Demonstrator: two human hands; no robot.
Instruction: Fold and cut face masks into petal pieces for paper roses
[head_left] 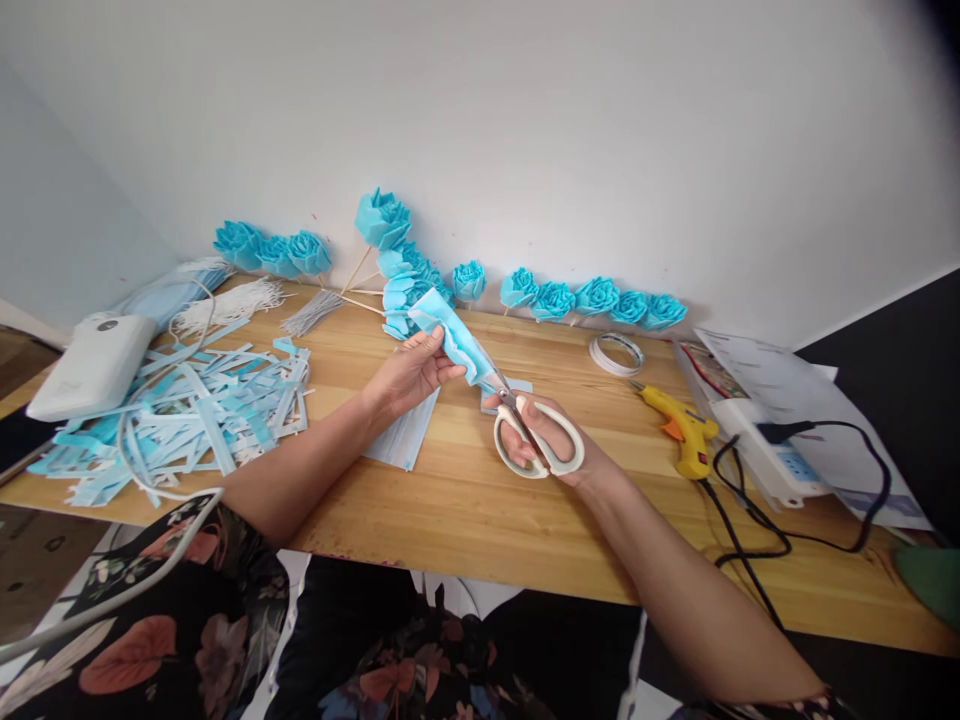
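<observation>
Wooden bench (465, 530), with scrap heap (214, 410) near its left edge. Scissors (507, 397): rigid, looped on the right hand (553, 432), blades at the cloth. Blue cloth (461, 352): above bench centre, pinched by the left hand (412, 375); judged light, limp, best gripped clear of the blades.
</observation>
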